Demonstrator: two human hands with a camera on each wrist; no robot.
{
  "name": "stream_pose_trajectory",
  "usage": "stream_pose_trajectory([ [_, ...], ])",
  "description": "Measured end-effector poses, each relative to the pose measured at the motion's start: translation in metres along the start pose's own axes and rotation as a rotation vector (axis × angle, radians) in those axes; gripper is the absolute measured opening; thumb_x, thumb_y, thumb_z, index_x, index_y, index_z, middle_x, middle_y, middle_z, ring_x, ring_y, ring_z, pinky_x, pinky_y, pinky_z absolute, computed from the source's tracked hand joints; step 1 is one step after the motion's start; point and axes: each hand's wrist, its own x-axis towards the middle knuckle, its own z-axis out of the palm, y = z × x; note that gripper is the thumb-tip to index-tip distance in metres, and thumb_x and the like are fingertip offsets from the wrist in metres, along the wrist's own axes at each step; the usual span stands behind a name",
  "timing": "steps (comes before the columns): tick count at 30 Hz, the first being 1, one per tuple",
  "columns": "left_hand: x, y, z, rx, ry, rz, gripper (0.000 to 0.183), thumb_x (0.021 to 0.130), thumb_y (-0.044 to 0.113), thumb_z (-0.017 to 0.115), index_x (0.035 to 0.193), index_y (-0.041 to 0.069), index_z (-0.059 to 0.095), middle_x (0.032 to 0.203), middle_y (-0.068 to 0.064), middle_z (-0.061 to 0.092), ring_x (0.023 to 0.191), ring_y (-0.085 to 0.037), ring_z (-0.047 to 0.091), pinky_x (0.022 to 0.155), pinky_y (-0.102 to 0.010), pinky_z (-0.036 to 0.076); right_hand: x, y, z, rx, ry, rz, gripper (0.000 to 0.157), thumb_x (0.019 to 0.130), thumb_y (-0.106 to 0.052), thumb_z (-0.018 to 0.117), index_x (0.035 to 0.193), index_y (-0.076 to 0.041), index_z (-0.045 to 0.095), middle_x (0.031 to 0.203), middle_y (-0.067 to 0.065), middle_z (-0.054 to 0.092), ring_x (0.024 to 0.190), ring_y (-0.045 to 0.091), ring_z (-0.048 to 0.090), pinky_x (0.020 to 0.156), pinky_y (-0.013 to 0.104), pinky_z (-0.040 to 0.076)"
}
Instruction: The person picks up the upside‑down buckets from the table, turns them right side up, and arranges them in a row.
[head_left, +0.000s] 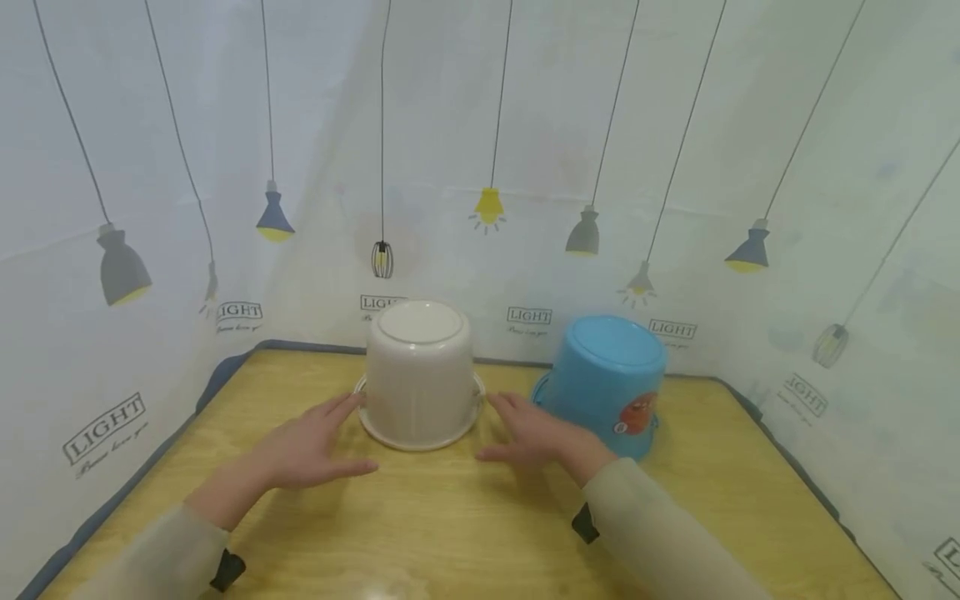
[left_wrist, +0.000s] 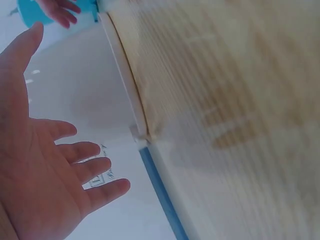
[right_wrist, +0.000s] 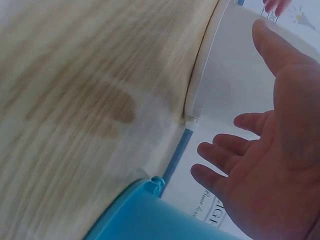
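Note:
A white bucket (head_left: 420, 383) stands upside down on the wooden table, its rim and handle at the bottom. On its left side my left hand (head_left: 303, 446) is spread, thumb apart from the fingers, fingertips right at the rim. My right hand (head_left: 536, 433) mirrors it on the right side, palm facing the bucket. Neither hand grips anything. Both wrist views show straight or slightly bent fingers, with the bucket's pale wall beyond the left hand (left_wrist: 50, 165) and the right hand (right_wrist: 265, 150). A blue bucket (head_left: 607, 383), also upside down, is just beyond my right hand.
The wooden table (head_left: 420, 533) has a dark blue edge strip along the back and sides. A white curtain (head_left: 435, 150) printed with hanging lamps surrounds it closely at the back, left and right. A red sticker (head_left: 637, 414) is on the blue bucket's side.

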Motion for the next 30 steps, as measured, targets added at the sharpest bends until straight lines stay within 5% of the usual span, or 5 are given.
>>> stream_pose_trajectory([
  [5, 0.022, -0.021, 0.003, -0.015, -0.093, -0.074, 0.126, 0.09, 0.081, 0.071, 0.173, -0.001, 0.024, 0.175, -0.037, 0.027, 0.159, -0.061, 0.033, 0.127, -0.077, 0.034, 0.021, 0.006, 0.003, 0.03, -0.007, 0.04, 0.107, 0.096, -0.068, 0.075, 0.177, -0.021, 0.023, 0.181, 0.021, 0.024, 0.167, 0.044, 0.029, 0.134, 0.066, 0.032],
  [11, 0.044, -0.036, 0.008, -0.051, -0.146, -0.075, 0.129, 0.089, 0.074, 0.079, 0.173, -0.004, 0.019, 0.174, -0.04, 0.026, 0.158, -0.062, 0.032, 0.129, -0.077, 0.031, 0.038, 0.01, 0.008, 0.081, -0.008, 0.056, 0.112, 0.092, -0.072, 0.077, 0.178, -0.027, 0.02, 0.182, 0.016, 0.025, 0.167, 0.042, 0.03, 0.133, 0.068, 0.03],
  [21, 0.065, -0.039, 0.012, -0.108, -0.228, -0.221, 0.136, 0.079, 0.078, 0.085, 0.177, 0.012, 0.018, 0.178, -0.037, 0.017, 0.162, -0.063, 0.019, 0.13, -0.082, 0.017, 0.057, 0.011, 0.015, 0.151, -0.022, 0.07, 0.117, 0.088, -0.066, 0.085, 0.177, -0.027, 0.021, 0.182, 0.014, 0.028, 0.167, 0.04, 0.03, 0.136, 0.064, 0.028],
  [30, 0.071, -0.037, 0.01, -0.09, -0.246, -0.216, 0.131, 0.081, 0.07, 0.088, 0.176, 0.008, 0.021, 0.177, -0.037, 0.02, 0.164, -0.06, 0.018, 0.134, -0.077, 0.007, 0.068, 0.013, 0.018, 0.163, -0.01, 0.093, 0.117, 0.085, -0.065, 0.088, 0.177, -0.034, 0.022, 0.182, 0.01, 0.029, 0.168, 0.039, 0.027, 0.135, 0.067, 0.027],
])
